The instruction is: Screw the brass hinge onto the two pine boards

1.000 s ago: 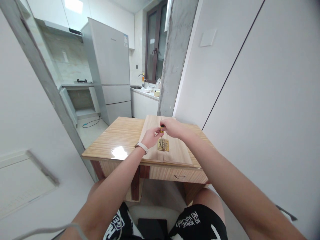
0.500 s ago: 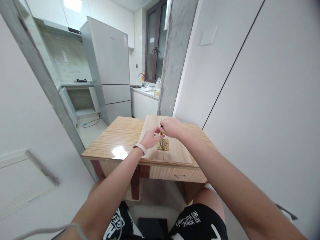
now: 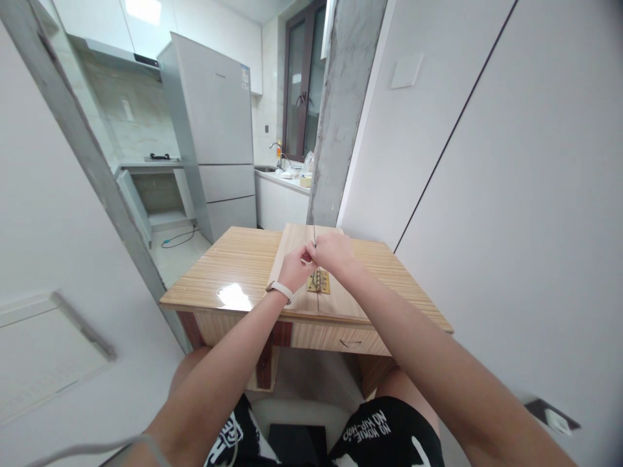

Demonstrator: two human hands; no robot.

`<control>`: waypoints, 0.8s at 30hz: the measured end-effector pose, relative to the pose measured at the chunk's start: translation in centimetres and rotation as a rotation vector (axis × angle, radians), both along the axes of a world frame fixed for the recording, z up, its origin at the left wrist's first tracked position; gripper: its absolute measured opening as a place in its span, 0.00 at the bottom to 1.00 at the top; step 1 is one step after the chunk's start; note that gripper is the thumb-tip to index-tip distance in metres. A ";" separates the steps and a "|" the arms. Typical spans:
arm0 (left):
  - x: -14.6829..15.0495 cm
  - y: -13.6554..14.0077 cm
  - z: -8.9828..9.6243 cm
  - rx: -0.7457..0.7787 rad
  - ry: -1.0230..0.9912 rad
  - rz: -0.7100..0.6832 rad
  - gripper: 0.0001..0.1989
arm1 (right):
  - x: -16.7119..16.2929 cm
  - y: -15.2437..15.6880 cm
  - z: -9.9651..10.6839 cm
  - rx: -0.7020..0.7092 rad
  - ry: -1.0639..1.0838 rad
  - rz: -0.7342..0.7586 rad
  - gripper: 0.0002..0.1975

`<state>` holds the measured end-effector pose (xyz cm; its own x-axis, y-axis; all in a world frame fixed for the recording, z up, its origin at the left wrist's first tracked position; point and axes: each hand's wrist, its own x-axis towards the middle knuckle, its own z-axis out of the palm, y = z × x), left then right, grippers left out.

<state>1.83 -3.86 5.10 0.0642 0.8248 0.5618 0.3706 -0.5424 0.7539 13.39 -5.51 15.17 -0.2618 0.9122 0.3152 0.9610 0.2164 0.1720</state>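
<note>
A brass hinge (image 3: 318,281) lies open across the seam between two pale wooden boards (image 3: 293,241), close to their near end. Just beyond the hinge, my left hand (image 3: 298,267), with a pale band on the wrist, has its fingers curled in a pinch. My right hand (image 3: 335,250) is closed in a fist over the seam, its fingers meeting those of the left. A small dark bit shows at the right hand's fingertips; the rest of what is held is hidden between the hands.
The boards rest on a glossy wood-grain table (image 3: 233,259) with a drawer (image 3: 335,338) at the front. A white wall (image 3: 511,227) stands close on the right. Beyond the table are a grey fridge (image 3: 221,117) and a sink counter (image 3: 285,198).
My left fingers have curled in closer to the right hand, and my right forearm has shifted slightly down and left. The yellowish piece seen between the hands is now covered.
</note>
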 end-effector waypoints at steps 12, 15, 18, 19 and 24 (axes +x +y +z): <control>-0.3 1.3 -0.8 0.005 0.024 -0.130 0.10 | 3.2 1.4 1.0 -0.194 0.131 0.367 0.15; -0.4 1.6 -1.0 -0.011 0.060 -0.193 0.10 | 3.7 1.6 0.9 -0.226 0.144 0.437 0.09; -0.5 1.9 -1.1 -0.034 0.025 -0.238 0.12 | 3.7 1.8 0.4 -0.209 0.157 0.458 0.10; -0.6 1.9 -1.1 -0.040 0.008 -0.246 0.12 | 3.7 1.8 0.3 -0.193 0.166 0.456 0.12; -1.0 1.7 -1.0 -0.041 -0.014 -0.239 0.11 | 2.9 1.9 -0.1 -0.125 0.082 0.413 0.11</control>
